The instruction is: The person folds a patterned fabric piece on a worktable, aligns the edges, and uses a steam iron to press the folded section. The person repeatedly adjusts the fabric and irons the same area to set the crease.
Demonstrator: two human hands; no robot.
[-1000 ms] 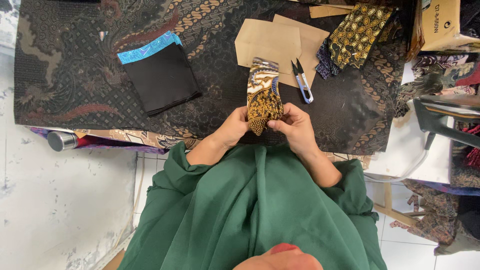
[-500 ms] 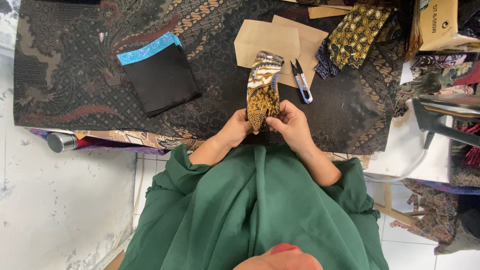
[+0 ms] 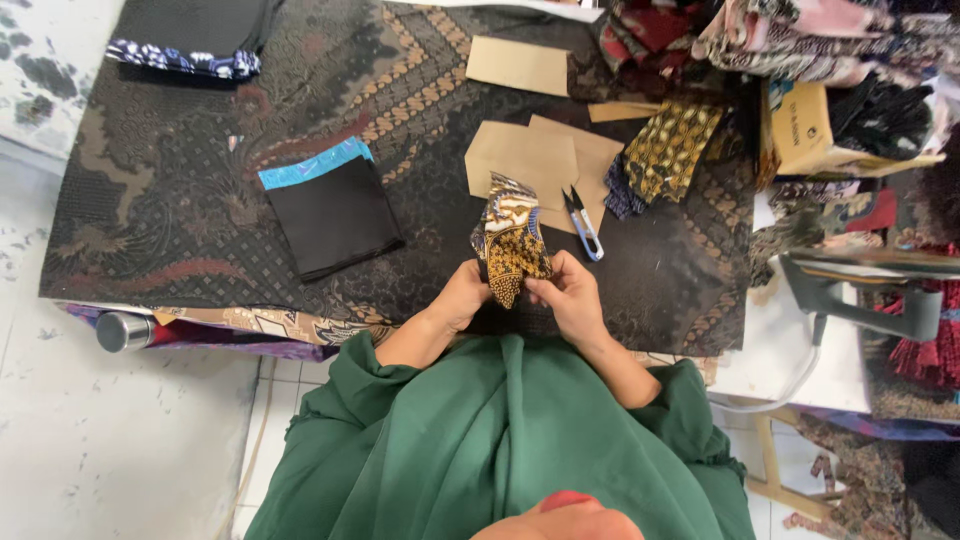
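While pinched, batik piece sits between left hand, right hand.

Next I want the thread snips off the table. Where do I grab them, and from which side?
Take the snips by the blue handle end, nearest the right hand, coming from above. The points aim away toward the brown paper; the handle lies on bare dark cloth. Both hands hold the batik piece, so one must let go first.
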